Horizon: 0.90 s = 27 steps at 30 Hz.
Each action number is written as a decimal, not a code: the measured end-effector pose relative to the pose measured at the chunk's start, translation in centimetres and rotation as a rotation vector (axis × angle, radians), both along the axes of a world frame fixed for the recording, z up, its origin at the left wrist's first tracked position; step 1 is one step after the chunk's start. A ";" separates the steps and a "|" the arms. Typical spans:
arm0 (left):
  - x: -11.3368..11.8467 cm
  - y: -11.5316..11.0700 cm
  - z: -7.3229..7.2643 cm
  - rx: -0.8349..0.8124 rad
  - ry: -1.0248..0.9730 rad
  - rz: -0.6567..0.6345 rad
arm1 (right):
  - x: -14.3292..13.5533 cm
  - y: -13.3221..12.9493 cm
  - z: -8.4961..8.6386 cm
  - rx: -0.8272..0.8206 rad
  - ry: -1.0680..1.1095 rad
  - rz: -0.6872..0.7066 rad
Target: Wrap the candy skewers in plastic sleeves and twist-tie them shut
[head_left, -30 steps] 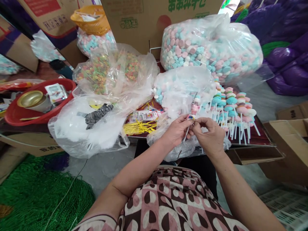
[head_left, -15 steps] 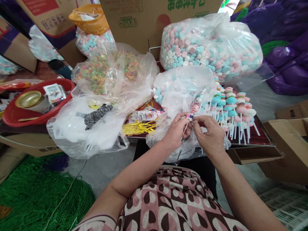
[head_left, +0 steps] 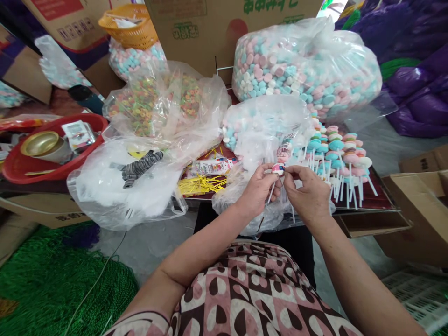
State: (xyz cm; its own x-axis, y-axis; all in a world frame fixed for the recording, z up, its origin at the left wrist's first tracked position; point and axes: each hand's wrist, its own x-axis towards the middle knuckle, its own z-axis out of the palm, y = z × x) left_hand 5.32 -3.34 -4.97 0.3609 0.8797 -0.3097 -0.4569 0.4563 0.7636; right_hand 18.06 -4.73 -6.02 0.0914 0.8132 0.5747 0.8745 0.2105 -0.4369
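A wrapped candy skewer (head_left: 284,150) with pink pieces and a printed clear wrapper slants upward between my hands. My left hand (head_left: 261,186) is closed around its lower end, where a white stick points down. The fingers of my right hand (head_left: 306,189) pinch the wrapper's edge at the right side of the same end. Unwrapped marshmallow skewers (head_left: 345,158) with white sticks lie to the right. Left of my hands are yellow twist ties (head_left: 201,185) and flat printed wrappers (head_left: 212,167).
Behind stand a large bag of marshmallows (head_left: 304,70) and a bag of ring candies (head_left: 154,100). A red basin (head_left: 14,168) with a metal bowl is at the left, beside a plastic bag (head_left: 101,186) with a grey striped item on it. Open cardboard boxes (head_left: 413,219) stand at the right.
The lower end of the skewer has turned slightly in my fingers, showing more of its printed wrapper. My right hand has shifted a little to the right.
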 end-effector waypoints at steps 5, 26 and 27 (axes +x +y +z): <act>0.1 0.0 0.2 0.000 0.018 0.009 | 0.1 0.2 -0.2 -0.006 -0.024 -0.012; 0.8 0.0 -3.1 0.241 0.080 0.225 | -1.9 -1.9 0.3 0.009 -0.062 0.092; 0.8 0.0 -2.8 0.259 0.059 0.245 | -1.9 -2.1 0.5 -0.019 0.025 0.092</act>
State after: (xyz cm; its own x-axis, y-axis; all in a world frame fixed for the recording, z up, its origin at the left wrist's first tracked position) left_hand 6.11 -3.32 -7.81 0.1181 0.9898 -0.0794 -0.4803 0.1269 0.8679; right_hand 16.18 -6.81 -5.54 0.0298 0.8297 0.5575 0.8405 0.2811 -0.4632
